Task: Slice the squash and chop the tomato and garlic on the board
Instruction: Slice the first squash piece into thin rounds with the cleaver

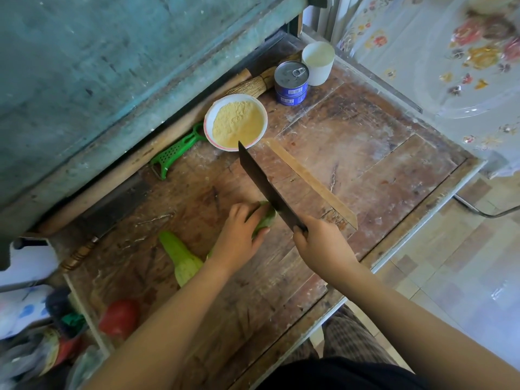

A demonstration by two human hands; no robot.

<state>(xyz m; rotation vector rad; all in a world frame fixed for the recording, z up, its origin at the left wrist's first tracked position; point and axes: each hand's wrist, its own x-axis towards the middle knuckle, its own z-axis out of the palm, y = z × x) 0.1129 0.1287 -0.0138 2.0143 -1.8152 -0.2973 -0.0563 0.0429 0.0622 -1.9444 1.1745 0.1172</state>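
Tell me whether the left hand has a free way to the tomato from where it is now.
Probably yes, but not at once. The left hand grips a squash piece under the knife, so it must let go first. The tomato lies on the board's near left corner, with only the other squash piece beside the path.

Left hand [239,235] curled, fingers pressing down; right hand [320,243] fisted in a grip; both forearms extended.

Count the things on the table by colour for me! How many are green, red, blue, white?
Green: 3, two squash pieces and a peeler
Red: 1, the tomato
Blue: 2, stacked cans
White: 2, a bowl and a cup
Total: 8
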